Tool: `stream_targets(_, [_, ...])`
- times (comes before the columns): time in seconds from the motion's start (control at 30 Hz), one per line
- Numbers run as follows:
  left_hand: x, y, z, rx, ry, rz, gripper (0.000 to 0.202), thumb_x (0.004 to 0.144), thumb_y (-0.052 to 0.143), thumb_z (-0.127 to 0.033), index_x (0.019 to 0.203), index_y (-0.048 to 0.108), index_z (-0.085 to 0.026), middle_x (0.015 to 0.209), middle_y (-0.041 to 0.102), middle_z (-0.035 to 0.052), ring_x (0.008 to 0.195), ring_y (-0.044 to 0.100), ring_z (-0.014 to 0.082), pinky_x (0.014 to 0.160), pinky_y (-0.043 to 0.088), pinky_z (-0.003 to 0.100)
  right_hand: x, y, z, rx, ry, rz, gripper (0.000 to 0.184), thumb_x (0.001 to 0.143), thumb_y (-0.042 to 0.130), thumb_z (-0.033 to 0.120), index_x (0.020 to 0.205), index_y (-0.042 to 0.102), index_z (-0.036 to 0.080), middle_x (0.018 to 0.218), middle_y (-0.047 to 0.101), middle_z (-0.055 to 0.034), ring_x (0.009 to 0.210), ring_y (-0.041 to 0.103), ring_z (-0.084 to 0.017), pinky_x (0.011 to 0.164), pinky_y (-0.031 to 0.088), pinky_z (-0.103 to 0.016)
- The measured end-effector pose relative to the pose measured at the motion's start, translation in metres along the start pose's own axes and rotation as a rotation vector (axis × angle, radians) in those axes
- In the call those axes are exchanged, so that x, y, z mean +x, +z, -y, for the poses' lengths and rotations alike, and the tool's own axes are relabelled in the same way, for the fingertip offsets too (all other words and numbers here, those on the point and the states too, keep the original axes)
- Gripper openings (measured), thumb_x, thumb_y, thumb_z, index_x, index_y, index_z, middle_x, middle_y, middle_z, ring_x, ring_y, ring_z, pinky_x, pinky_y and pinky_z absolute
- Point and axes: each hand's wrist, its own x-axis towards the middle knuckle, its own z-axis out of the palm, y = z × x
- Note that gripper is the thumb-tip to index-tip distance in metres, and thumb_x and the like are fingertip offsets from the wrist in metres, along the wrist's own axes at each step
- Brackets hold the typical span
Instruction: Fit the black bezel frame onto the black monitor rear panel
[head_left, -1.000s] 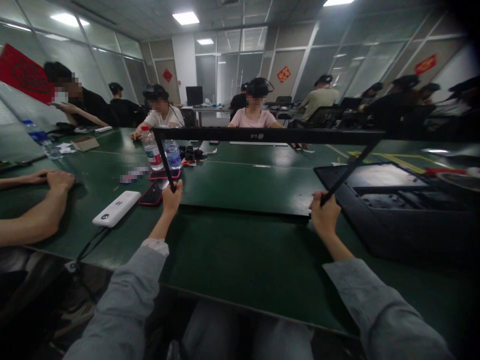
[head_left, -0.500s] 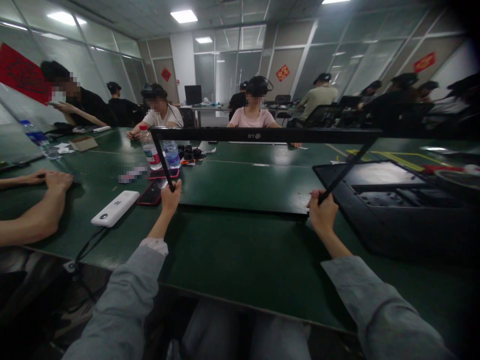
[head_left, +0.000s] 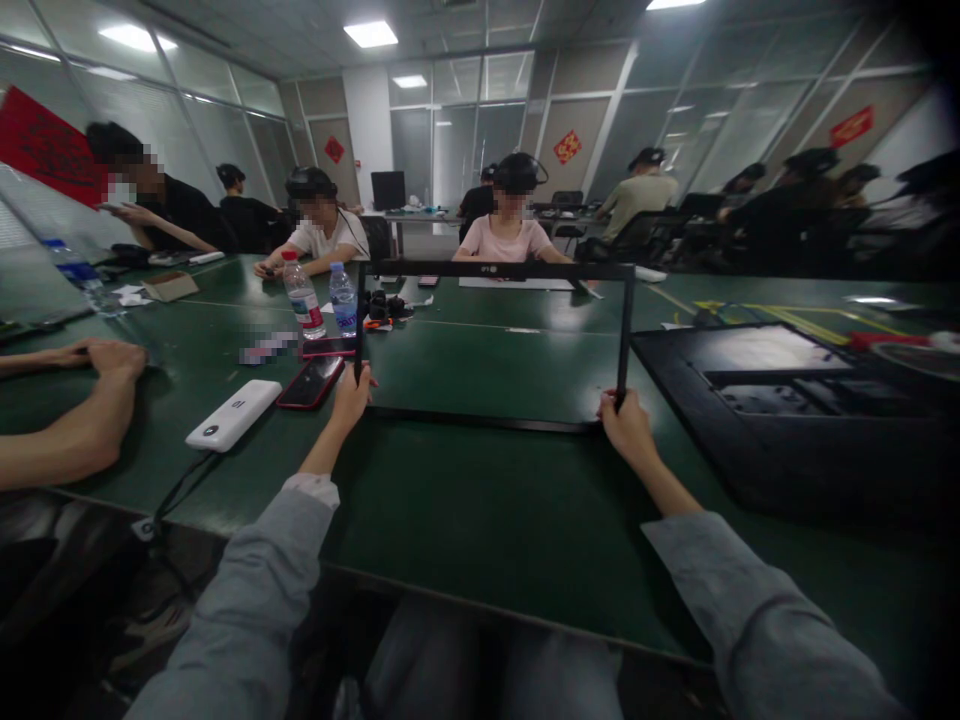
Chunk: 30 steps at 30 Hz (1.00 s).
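Right now, in the head view, the black frame (head_left: 540,270) stands up over the near part of the bench (head_left: 480,520), carried between two hands. The left grip (head_left: 352,393) is closed around its left bar and the right grip (head_left: 625,424) around its right bar, each near a bottom corner; the bar with the pale logo is uppermost. Whether the bottom bar touches the bench or hangs just over it, I cannot tell, nor quite how far it leans. Toward the bench's right side lies a big black panel (head_left: 810,420), near the right grip. Left of the left grip are a phone (head_left: 311,383) and, closer to the near edge, a white power bank (head_left: 232,416) whose cable (head_left: 180,487) drops over that edge; a blue-capped bottle (head_left: 343,300) and a red-capped bottle (head_left: 304,300) stand farther back. Another person's forearm (head_left: 75,440) rests farther left along the near edge. Held only low on thin bars, the frame could twist if one wrist turned more than the other. A swing left might knock the blue-capped bottle, which the left bar seems close to; a swing right could catch the panel; a stray elbow could snag the cable.
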Motion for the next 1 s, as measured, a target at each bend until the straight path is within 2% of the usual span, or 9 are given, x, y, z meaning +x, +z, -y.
stream_targets(0.1, [-0.001,-0.001,0.001,0.12,-0.024,0.036,0.035,0.101,0.04,-0.041,0.112,0.062,-0.016,0.087,0.071,0.0046,0.059,0.061,0.0141,0.067,0.048,0.028,0.001,0.002,-0.003,-0.042,0.016,0.002,0.03,0.093,0.047,0.032,0.114,0.059,0.016,0.082,0.067,-0.0101,0.08,0.065,-0.027,0.08,0.049,-0.038])
stream_targets(0.2, [-0.002,-0.004,-0.001,0.355,-0.034,0.068,0.033,0.1,0.044,-0.038,0.095,0.069,-0.017,0.088,0.073,0.0076,0.081,0.068,0.0208,0.08,0.049,0.031,0.002,0.003,-0.007,-0.05,0.014,0.004,0.04,0.088,0.052,0.029,0.124,0.06,0.012,0.087,0.07,-0.0113,0.087,0.067,-0.027,0.084,0.049,-0.038])
stream_targets(0.27, [-0.004,-0.006,-0.002,0.453,-0.036,0.045,0.033,0.1,0.046,-0.038,0.103,0.072,-0.018,0.097,0.075,0.0095,0.096,0.069,0.0242,0.088,0.048,0.033,0.003,0.004,-0.009,-0.037,-0.01,0.004,0.045,0.087,0.053,0.028,0.128,0.06,0.012,0.093,0.071,-0.0126,0.09,0.067,-0.028,0.087,0.05,-0.039])
stream_targets(0.37, [-0.004,-0.007,-0.003,0.518,-0.034,0.015,0.039,0.101,0.045,-0.04,0.121,0.069,-0.018,0.113,0.074,0.0118,0.108,0.067,0.0258,0.093,0.048,0.033,0.004,0.006,-0.012,-0.043,-0.063,-0.016,0.044,0.085,0.054,0.028,0.125,0.064,0.012,0.105,0.072,-0.0157,0.098,0.067,-0.029,0.092,0.051,-0.042])
stream_targets(0.53, [-0.005,-0.006,-0.002,0.608,-0.008,0.044,0.042,0.102,0.043,-0.04,0.125,0.07,-0.018,0.118,0.072,0.0122,0.11,0.066,0.0258,0.093,0.049,0.032,0.007,0.008,-0.017,-0.107,-0.117,-0.04,0.042,0.086,0.052,0.029,0.119,0.068,0.01,0.114,0.07,-0.0192,0.107,0.064,-0.03,0.1,0.048,-0.045])
stream_targets(0.73, [-0.006,-0.005,-0.002,0.698,-0.036,0.087,0.044,0.101,0.042,-0.04,0.127,0.071,-0.019,0.115,0.072,0.0135,0.107,0.067,0.0277,0.091,0.05,0.034,0.011,0.011,-0.024,-0.177,-0.145,-0.026,0.04,0.085,0.053,0.028,0.114,0.071,0.008,0.108,0.07,-0.02,0.108,0.062,-0.031,0.101,0.047,-0.046])
stream_targets(1.0, [-0.005,-0.004,0.002,0.756,-0.044,0.083,0.047,0.101,0.043,-0.042,0.13,0.071,-0.019,0.116,0.069,0.0157,0.108,0.066,0.0288,0.093,0.051,0.036,0.014,0.015,-0.032,-0.215,-0.162,-0.021,0.04,0.085,0.053,0.028,0.114,0.072,0.007,0.105,0.069,-0.0211,0.105,0.062,-0.031,0.1,0.048,-0.046])
